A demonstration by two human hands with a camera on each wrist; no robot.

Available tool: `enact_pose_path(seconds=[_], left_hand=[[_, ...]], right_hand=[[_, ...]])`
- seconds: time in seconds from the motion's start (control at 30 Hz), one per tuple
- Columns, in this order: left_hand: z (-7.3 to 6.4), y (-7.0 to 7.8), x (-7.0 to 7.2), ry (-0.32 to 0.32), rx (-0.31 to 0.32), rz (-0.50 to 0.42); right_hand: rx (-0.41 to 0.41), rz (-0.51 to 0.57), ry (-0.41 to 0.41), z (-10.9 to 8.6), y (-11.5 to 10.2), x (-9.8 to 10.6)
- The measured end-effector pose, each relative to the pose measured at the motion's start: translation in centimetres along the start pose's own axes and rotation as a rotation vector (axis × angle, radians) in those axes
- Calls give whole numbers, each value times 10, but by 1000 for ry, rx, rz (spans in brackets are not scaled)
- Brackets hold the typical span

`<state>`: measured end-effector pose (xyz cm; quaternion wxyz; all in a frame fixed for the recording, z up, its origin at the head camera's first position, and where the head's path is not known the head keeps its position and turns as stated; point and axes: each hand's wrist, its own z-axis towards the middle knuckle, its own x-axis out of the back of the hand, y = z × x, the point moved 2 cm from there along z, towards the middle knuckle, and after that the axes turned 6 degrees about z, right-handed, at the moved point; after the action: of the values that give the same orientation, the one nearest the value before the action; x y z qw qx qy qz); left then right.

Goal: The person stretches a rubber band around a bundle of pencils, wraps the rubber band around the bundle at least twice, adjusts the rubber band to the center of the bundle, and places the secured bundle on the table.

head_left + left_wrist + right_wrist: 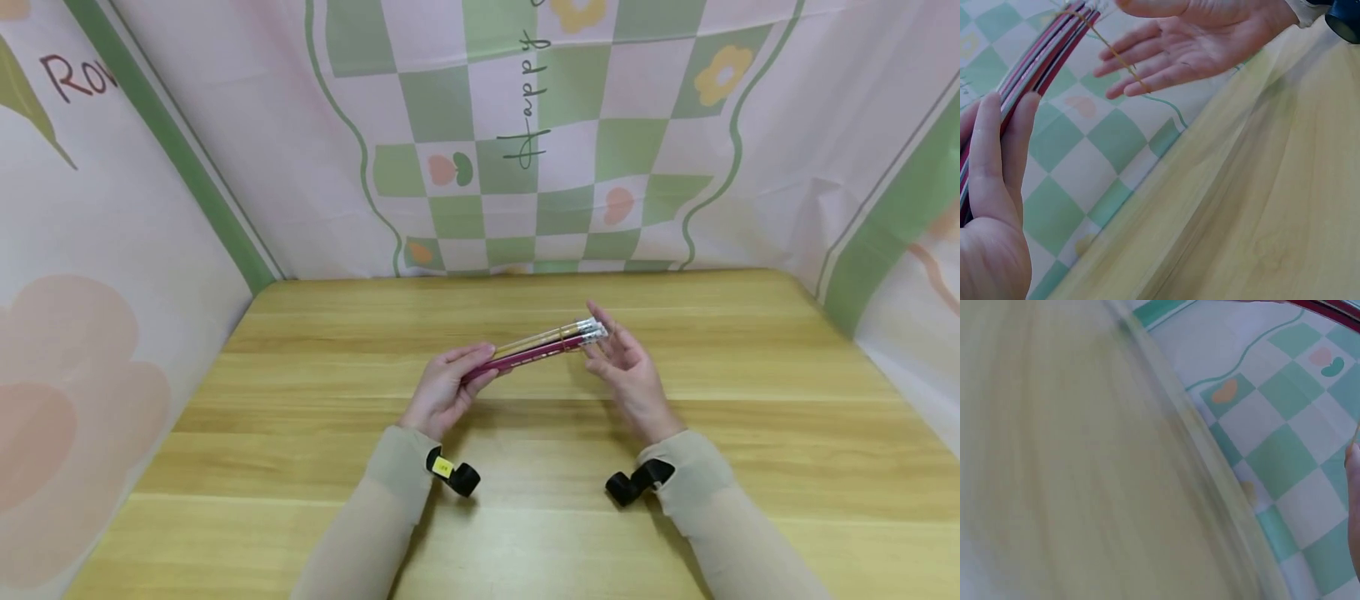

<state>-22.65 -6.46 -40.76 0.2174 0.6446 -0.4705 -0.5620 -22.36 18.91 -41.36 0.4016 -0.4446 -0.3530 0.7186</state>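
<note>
My left hand (450, 390) grips a bundle of pencils (525, 357) between thumb and fingers, over the middle of the table. Maroon and yellowish barrels show, and their metal-banded eraser ends point up to the right. Beside those ends is my right hand (633, 379), its fingers spread and fairly straight. A thin tan rubber band (1115, 54) stretches from the bundle across to the right hand's fingers in the left wrist view. In the right wrist view only a fingertip (1353, 464) at the right edge and part of the maroon pencils (1335, 311) at the top show.
Beneath both hands lies a wood-grain table (525, 533). A printed cloth (570, 158) with green and white checks hangs along its back edge, and more cloth (97, 350) rises at the sides. Black wrist cameras (465, 479) sit on both beige sleeves.
</note>
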Motion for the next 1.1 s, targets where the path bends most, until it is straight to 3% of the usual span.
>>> enact_pose_path(seconds=[0.07,0.37,0.63,0.83,1.1], left_hand=[[0,0,0,14,-5,-5],[0,-1,-3,57,-66,40],[-1,2,-7,31,-128,231],[-3,5,-5,9,-128,392],[-4,7,-2,-50,-97,449]], right_hand=[[8,-103,-1,0,-4,0],[91,-367,-68,1,-15,-8],[0,-655,-103,2,-22,-12],[-114,-665,-116,3,-18,-13],[-236,-583,-69,5,-14,-10]])
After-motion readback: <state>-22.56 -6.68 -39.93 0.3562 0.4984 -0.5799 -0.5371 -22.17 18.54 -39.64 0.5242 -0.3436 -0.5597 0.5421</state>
